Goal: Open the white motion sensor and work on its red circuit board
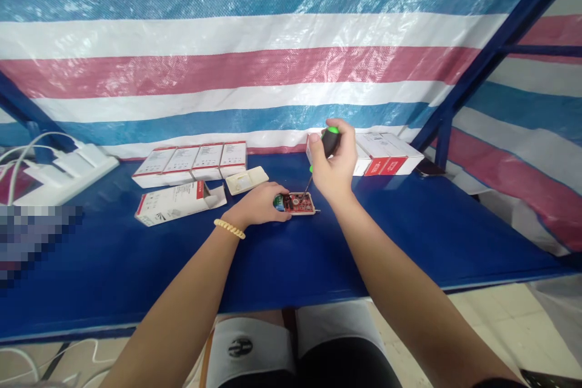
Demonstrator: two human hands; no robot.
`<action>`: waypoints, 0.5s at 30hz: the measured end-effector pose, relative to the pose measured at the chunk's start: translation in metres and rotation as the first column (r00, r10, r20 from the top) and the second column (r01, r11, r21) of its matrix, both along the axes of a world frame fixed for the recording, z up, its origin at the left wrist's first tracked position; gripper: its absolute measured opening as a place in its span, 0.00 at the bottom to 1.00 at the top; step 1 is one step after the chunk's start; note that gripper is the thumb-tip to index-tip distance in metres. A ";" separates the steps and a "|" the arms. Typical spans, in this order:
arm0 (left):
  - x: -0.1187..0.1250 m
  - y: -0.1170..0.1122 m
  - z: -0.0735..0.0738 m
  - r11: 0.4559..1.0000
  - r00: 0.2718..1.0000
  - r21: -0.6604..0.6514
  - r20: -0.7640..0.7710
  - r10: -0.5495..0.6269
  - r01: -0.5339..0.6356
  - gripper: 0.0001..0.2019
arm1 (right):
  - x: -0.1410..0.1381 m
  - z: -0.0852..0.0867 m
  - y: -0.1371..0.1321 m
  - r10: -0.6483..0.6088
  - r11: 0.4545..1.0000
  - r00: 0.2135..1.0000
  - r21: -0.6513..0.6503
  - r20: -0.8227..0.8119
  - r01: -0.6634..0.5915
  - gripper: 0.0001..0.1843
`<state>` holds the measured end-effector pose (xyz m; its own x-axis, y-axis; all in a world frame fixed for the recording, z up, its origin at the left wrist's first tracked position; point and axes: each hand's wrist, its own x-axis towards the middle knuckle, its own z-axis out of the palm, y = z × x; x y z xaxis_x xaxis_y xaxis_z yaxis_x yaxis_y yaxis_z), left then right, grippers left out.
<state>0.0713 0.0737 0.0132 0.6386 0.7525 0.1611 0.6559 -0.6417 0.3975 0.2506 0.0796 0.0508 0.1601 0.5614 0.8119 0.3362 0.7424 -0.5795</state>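
On the blue table lies a small opened device with a red circuit board (305,202) in a pale casing. My left hand (261,203) grips its left end, where a round dark green part shows by the fingers. A screwdriver (330,140) with a black and green handle is in my right hand (339,163), its thin shaft slanting down to the board. Whether the tip sits on a screw is too small to tell. Just behind my left hand rests a cream-coloured plastic cover (247,180), inner side up.
An open white and red carton (179,201) lies left of my left hand. Several closed cartons (191,162) stand behind it, with more boxes (386,154) at the back right. A power strip (68,173) with white plugs is far left. A striped sheet (227,73) hangs behind.
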 end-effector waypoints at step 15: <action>-0.001 0.000 0.001 1.000 0.999 -0.024 0.031 -0.018 0.018 0.21 | 0.018 -0.007 0.024 0.181 0.984 0.980 0.015 -0.084 -0.180 0.20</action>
